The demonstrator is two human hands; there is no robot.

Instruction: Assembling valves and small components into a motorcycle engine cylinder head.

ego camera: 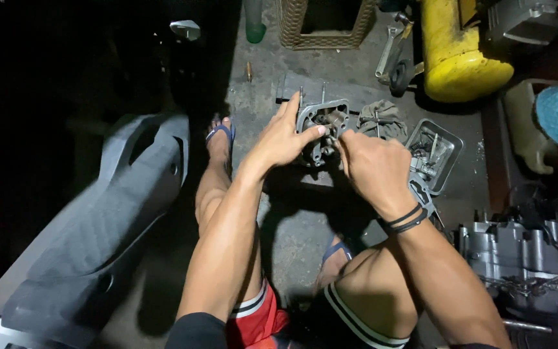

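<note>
A grey metal engine part (321,115) with studs sticking up stands on the concrete floor in front of me. My left hand (281,137) grips its left side, thumb pressed on the rim. My right hand (372,169) is closed into a fist right beside the part, pinching something small near its centre; what it holds is hidden by the fingers. Black bands circle my right wrist.
A metal tray (448,145) with small parts lies to the right, a grey rag (382,117) behind it. An engine block (518,255) sits lower right, a yellow tank (460,55) upper right, a scooter seat (98,220) at left, a wicker basket (324,26) at top.
</note>
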